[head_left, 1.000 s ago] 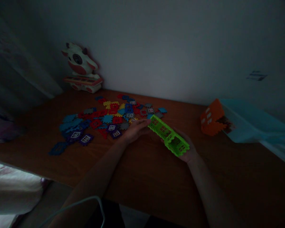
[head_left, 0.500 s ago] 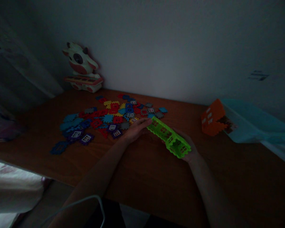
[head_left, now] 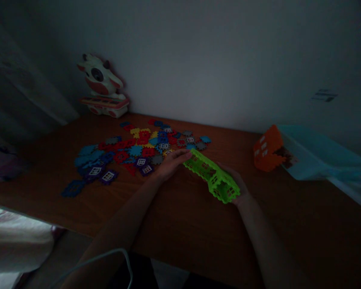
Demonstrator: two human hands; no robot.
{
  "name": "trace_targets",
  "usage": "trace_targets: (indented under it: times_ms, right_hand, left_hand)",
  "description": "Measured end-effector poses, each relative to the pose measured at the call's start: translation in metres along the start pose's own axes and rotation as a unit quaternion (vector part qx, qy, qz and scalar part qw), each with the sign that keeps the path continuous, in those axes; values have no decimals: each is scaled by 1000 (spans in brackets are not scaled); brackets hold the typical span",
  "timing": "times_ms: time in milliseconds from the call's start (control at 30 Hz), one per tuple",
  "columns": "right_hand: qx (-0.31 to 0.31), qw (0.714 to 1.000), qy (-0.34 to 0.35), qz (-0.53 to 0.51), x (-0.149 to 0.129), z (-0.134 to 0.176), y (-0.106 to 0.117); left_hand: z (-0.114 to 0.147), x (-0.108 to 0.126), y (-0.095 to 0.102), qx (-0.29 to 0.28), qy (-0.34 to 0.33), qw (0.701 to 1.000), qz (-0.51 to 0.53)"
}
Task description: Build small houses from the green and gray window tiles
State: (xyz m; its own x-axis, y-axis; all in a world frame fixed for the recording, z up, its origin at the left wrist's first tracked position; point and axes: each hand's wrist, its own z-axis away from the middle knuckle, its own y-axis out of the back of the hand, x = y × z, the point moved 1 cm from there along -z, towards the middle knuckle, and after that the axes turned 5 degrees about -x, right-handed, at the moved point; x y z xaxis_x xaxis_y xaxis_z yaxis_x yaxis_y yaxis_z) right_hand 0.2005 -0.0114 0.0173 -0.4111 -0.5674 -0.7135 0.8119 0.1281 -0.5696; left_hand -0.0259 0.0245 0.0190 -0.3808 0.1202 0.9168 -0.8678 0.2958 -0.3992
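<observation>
The wooden tabletop (head_left: 240,148) offers passage between the right hand (head_left: 242,186) and the orange windowed tile structure (head_left: 265,149), reaching back to the wall (head_left: 228,68). Beside that structure, the light-blue bin (head_left: 309,156) blocks the right. The green windowed tile structure (head_left: 215,176), spanning to the left hand (head_left: 172,163), bars the way between; scattered toothed tiles (head_left: 135,150) obstruct the area beyond the left hand.

Bright green structure (head_left: 215,172); orange piece (head_left: 266,154); pale blue bin (head_left: 309,168); purple tiles (head_left: 115,175), white lattices (head_left: 108,176).
</observation>
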Motion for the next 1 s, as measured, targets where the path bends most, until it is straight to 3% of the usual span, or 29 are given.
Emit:
trace_targets:
  times_ms: [367, 533, 667, 767, 867, 1000]
  right_hand:
    - [-17, 999, 5, 36, 5, -4, 6]
    - [-10, 999, 26, 21, 5, -6, 6]
    - [-6, 995, 101, 5, 2, -8, 6]
    - [34, 984, 169, -35, 0, -9, 8]
    - [86, 974, 204, -56, 0, -11, 9]
    - [124, 962, 239, -47, 3, -15, 8]
  left_hand:
    - [-1, 0, 2, 9, -31, 997, -74]
    - [0, 1, -2, 14, -2, 999, -51]
    - [2, 3, -6, 48, 57, 997, -13]
    - [4, 1, -7, 60, 96, 993, -18]
    - [6, -4, -11, 31, 122, 991, -52]
    - [10, -13, -19, -57, 142, 983, -99]
